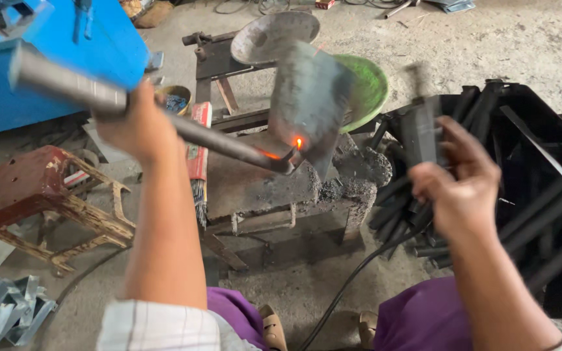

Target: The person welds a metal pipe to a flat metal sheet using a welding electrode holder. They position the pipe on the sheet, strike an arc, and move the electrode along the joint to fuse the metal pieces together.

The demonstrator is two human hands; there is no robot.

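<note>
Left hand (pixel 139 123) clamped round steel pipe (pixel 164 117), its glowing blade end (pixel 307 97) above the welding bench (pixel 255 179). Right hand (pixel 460 188) closed on dark electrode holder (pixel 424 133), raised right. Best: keep pipe level, weld cooling.

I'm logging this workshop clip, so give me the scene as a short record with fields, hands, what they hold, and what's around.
Left hand: grips a long metal rod
Rod tip: joined to a grey metal blade, glowing orange at the joint
Right hand: holds a dark, blurred tool with a black cable
Under the blade: rusty metal stand
Left side: worn red stool
Right side: pile of black bars
</note>
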